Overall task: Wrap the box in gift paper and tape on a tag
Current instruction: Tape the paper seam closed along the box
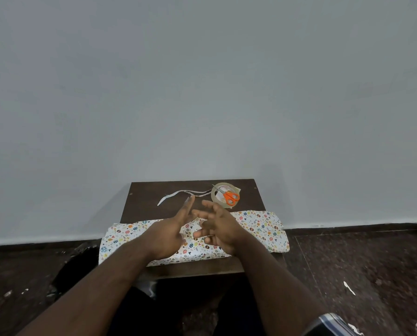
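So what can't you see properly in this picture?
- Box: head view shows only the gift paper; whether a box lies under it cannot be told.
- Middle of the paper: covered by the left hand and right hand.
- Tape roll: partly covered by the scissors.
- Tag: too small to identify.

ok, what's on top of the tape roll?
Orange-handled scissors lie across the tape roll, blades pointing far-left. Pale paper shows through the ring's hole; whatever lies beneath the scissors is hidden.
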{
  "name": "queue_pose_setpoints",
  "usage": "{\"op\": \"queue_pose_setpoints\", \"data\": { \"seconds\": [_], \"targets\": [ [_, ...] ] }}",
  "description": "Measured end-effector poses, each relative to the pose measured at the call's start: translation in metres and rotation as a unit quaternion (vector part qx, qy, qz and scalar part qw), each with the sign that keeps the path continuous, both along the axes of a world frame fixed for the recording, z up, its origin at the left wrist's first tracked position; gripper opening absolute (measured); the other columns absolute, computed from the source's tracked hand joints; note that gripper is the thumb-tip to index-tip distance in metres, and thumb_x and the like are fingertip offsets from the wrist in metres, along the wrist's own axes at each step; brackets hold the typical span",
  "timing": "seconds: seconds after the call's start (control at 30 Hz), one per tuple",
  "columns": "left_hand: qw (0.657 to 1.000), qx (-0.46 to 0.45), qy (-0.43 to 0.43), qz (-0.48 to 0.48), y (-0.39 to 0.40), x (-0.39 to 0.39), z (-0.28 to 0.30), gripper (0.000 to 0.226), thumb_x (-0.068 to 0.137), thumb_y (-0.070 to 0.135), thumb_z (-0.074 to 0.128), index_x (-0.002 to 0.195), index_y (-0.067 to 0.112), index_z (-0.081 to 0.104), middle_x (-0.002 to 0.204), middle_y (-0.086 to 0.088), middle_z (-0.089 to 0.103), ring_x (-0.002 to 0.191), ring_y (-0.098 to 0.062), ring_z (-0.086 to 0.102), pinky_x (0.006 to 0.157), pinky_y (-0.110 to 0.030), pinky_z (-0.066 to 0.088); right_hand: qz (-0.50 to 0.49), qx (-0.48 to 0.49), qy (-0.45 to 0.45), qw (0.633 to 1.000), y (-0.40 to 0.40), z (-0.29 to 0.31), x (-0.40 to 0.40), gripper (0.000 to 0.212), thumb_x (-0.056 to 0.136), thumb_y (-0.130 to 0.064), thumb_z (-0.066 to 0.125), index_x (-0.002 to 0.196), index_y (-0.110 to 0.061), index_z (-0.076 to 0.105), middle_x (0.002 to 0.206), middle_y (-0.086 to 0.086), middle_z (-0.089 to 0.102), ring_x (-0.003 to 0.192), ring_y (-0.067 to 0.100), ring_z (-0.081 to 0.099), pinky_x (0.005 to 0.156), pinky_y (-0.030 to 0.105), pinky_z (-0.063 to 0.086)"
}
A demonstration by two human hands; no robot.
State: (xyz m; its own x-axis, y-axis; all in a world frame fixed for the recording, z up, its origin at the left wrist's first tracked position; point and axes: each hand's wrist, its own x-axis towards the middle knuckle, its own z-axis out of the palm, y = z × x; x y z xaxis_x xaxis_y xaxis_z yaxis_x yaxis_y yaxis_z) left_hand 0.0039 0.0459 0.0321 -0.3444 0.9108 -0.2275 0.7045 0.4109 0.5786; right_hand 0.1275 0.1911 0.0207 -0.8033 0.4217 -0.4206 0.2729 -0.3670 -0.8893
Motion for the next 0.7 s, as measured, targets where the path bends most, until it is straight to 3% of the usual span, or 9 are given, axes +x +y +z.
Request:
{"op": "queue_pose_setpoints", "data": {
  "seconds": [0.17,0.33,0.5,0.7],
  "targets": [
    [1.000,-0.011,-0.023,-0.002,0.003,-0.002,0.001,0.107,0.095,0.002,0.051,0.153,0.049,-0.024,0.160,0.023,0.032,0.129,-0.018,0.058,0.094,-0.024,0.043,0.014,0.020,-0.011,1.000,0.003,0.002,-0.005,0.069,0.091,0.014,0.051,0.150,-0.018,0.036,0.129,0.010,0.063,0.071,0.024,0.071,0.049,0.025,0.045],
    [0.999,-0.010,-0.047,0.009,0.000,-0.003,0.002,0.109,0.094,0.002,0.052,0.151,0.056,-0.023,0.161,0.022,0.033,0.133,-0.016,0.055,0.104,-0.031,0.045,0.018,0.029,-0.025,0.999,0.001,0.000,-0.002,0.063,0.092,0.007,0.061,0.146,-0.018,0.039,0.127,0.015,0.062,0.069,0.022,0.069,0.048,0.025,0.046],
    [0.999,-0.006,-0.043,0.013,0.001,-0.001,0.003,0.112,0.093,0.001,0.053,0.148,0.059,-0.026,0.159,0.029,0.031,0.134,-0.018,0.055,0.103,-0.032,0.048,-0.046,0.018,-0.045,0.998,-0.004,0.002,-0.004,0.048,0.090,0.000,0.068,0.131,-0.013,0.049,0.104,0.017,0.069,0.057,0.016,0.062,0.046,0.023,0.040],
    [0.999,-0.006,-0.029,0.024,0.000,0.004,0.007,0.111,0.094,0.002,0.052,0.148,0.057,-0.028,0.160,0.026,0.031,0.117,-0.018,0.066,0.096,-0.031,0.052,-0.095,0.014,-0.051,0.994,-0.008,-0.001,-0.002,0.036,0.087,0.002,0.069,0.118,-0.011,0.056,0.086,0.016,0.070,0.054,0.014,0.058,0.046,0.023,0.042]
  ]
}}
